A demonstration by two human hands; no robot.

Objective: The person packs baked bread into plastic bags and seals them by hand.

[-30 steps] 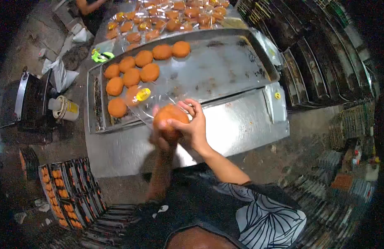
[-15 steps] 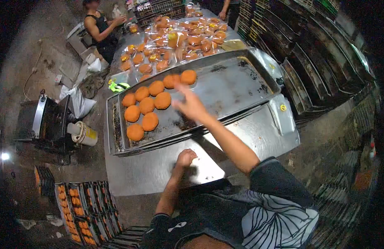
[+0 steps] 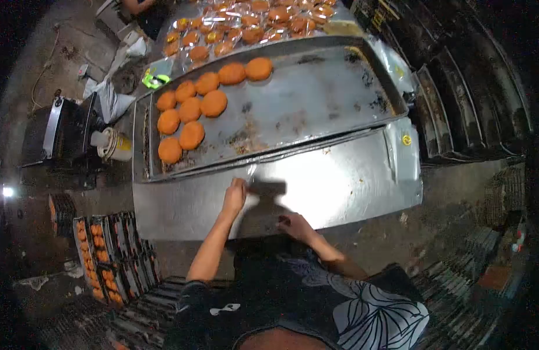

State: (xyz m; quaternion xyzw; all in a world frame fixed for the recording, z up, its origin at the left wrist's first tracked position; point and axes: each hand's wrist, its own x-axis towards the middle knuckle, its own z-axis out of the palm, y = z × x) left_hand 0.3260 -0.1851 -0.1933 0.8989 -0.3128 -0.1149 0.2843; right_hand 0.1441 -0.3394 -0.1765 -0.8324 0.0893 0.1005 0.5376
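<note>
Several round orange-brown buns [image 3: 190, 109] lie in the left part of a large worn metal baking tray [image 3: 316, 99]. My left hand [image 3: 235, 196] is over the steel table [image 3: 362, 192], just in front of the tray's near edge. Its fingers are closed, and whatever is in them is too small or too clear to make out. My right hand [image 3: 297, 227] is lower, at the table's near edge, with its fingers curled in. I cannot see what, if anything, it grips. Neither hand touches a bun.
Behind the tray lie many bagged buns [image 3: 252, 35]. A bright green object [image 3: 155, 80] sits by the tray's left corner, and clear bags [image 3: 403, 146] lie at the right. Stacked dark trays [image 3: 456, 105] stand right; racked buns [image 3: 97, 251] stand lower left. Another person's arm [image 3: 140, 6] shows at the top.
My right hand has drawn back from over the tray to the table's near edge. My left hand has moved forward and left toward the tray. The view has tilted down.
</note>
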